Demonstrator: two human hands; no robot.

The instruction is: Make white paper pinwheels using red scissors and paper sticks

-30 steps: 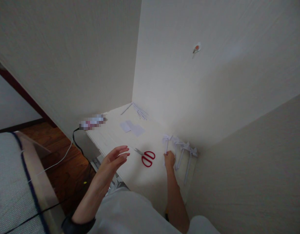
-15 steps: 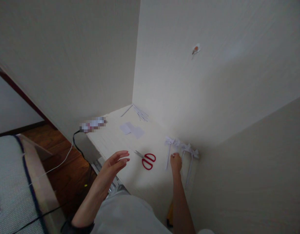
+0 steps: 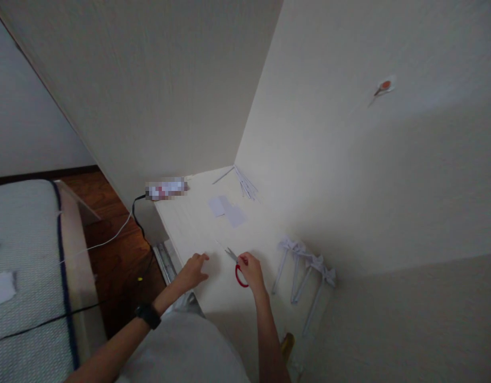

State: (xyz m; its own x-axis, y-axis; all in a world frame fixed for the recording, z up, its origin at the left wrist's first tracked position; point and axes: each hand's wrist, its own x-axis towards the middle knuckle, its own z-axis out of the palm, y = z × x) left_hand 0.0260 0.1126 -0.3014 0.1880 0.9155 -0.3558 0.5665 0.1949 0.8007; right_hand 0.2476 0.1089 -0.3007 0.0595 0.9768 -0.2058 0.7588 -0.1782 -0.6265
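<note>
Red-handled scissors (image 3: 233,257) under right grip (image 3: 251,269)

Head view of the bench (image 3: 185,213)

Right hand (image 3: 251,269) grasping red-handled scissors (image 3: 233,256); left hand (image 3: 193,272), fingers parted, near the left edge; four stemmed paper shapes (image 3: 316,262) along the right edge; paper strips (image 3: 247,184) in the far corner.

No text, label, brand or number can be read. The long white-and-pink object (image 3: 166,189) at the white table's (image 3: 189,223) far left corner is pixelated; the orange disc (image 3: 385,85) on the wall (image 3: 333,138) is too small to tell.
</note>
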